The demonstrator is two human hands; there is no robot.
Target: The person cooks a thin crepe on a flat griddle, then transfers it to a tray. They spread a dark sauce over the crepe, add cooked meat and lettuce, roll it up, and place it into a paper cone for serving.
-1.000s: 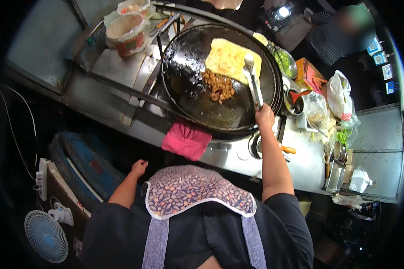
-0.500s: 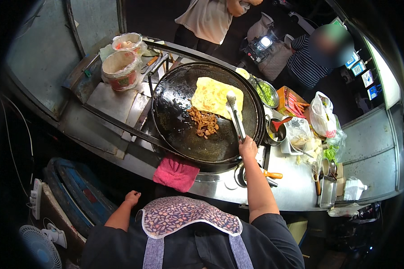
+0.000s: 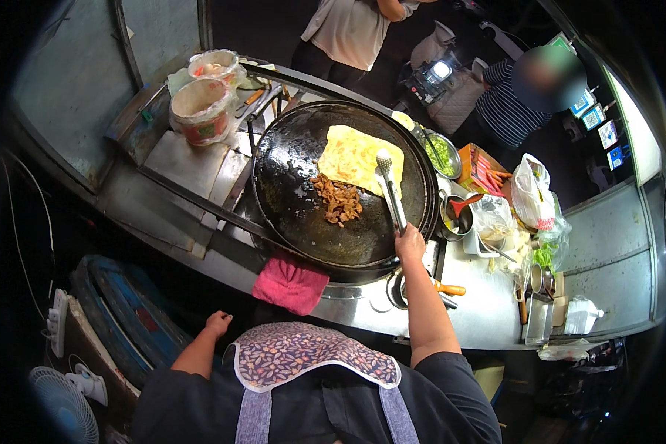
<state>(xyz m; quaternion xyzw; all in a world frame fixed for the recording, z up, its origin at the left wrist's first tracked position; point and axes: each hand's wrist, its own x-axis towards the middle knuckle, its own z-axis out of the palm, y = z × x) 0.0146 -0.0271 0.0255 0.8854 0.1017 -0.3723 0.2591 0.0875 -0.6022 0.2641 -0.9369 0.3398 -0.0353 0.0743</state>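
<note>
My right hand point(image 3: 410, 243) is closed round the handle end of metal tongs point(image 3: 390, 189). Their tips lie over the right part of a yellow flatbread point(image 3: 355, 152) on a large round black griddle point(image 3: 296, 240). Browned pieces of meat point(image 3: 338, 200) are heaped on the griddle, against the flatbread's near edge. My left hand point(image 3: 218, 323) hangs low beside the counter with its fingers curled in, and nothing shows in it. Between that hand and the griddle, a pink cloth point(image 3: 290, 283) drapes over the counter's front edge.
Plastic-lined tubs point(image 3: 202, 111) stand at the back left. Right of the griddle are a bowl of chopped greens point(image 3: 441, 155), a dark pot point(image 3: 455, 222) and a white bag point(image 3: 531, 191). An orange-handled tool point(image 3: 449, 288) lies near my right forearm. Two people stand beyond the counter.
The whole view has shifted slightly. My right hand still holds the tongs over the flatbread, and the food on the griddle looks the same.
</note>
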